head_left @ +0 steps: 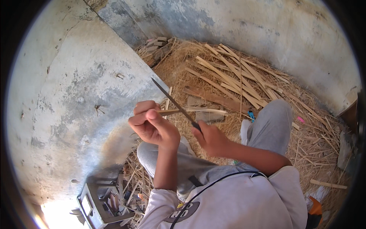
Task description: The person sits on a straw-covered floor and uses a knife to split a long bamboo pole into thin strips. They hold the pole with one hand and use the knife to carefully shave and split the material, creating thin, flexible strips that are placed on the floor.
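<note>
My left hand point(155, 126) is closed around one end of a thin, pale bamboo strip point(207, 110), which points away to the right. My right hand point(212, 139) grips the dark handle of a long knife point(171, 99). Its narrow blade slants up and to the left, crossing the strip a little to the right of my left fingers. Whether the edge bites into the strip, I cannot tell. Both hands are raised in front of my bent legs.
Many split strips point(232, 74) lie heaped on shavings beyond my knees, with a flat plank point(213, 98) and a brick point(209, 116) nearer. Worn walls point(87, 84) close in at left and back. A grey frame-like stand point(95, 206) is at lower left.
</note>
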`<state>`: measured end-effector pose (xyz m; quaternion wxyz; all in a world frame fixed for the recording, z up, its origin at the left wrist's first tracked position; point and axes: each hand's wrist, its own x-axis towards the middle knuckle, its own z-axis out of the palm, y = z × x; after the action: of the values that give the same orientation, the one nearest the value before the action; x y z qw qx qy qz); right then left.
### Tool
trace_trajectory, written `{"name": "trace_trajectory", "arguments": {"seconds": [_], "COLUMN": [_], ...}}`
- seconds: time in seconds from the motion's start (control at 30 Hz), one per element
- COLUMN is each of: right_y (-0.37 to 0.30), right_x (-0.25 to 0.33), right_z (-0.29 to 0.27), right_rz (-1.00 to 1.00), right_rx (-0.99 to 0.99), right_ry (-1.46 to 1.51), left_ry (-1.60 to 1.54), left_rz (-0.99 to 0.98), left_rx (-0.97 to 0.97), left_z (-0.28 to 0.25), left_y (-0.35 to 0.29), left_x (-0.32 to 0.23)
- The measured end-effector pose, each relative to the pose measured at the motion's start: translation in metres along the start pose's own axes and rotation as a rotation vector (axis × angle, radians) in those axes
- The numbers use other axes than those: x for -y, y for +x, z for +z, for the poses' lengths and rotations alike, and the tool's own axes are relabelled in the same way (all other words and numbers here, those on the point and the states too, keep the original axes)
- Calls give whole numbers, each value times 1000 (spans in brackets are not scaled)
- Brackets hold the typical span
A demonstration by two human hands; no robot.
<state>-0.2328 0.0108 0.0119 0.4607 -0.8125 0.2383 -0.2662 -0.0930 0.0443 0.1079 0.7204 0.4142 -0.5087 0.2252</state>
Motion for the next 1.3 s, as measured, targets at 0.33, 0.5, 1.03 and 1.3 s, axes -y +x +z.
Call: {"name": "trace_trajectory", "arguments": {"seconds": [0.33,0.5,1.03,1.3], "right_y": [7,1,2,9], "right_x": [-9,10,-14,-18], "right_z": [-5,-4,-24,-42], "right_rz": [42,-148,-50,95], "right_rx": [-62,-90,-111,-201], "right_ry": [279,396,370,597], "left_ry": [-5,-161,-214,-172], "left_rz": [-50,-36,-318,-76], "left_rx": [-47,43,54,-30], "left_z": [-16,-17,1,-4], "left_y": [10,9,7,26], "left_x": [6,10,27,-22]}}
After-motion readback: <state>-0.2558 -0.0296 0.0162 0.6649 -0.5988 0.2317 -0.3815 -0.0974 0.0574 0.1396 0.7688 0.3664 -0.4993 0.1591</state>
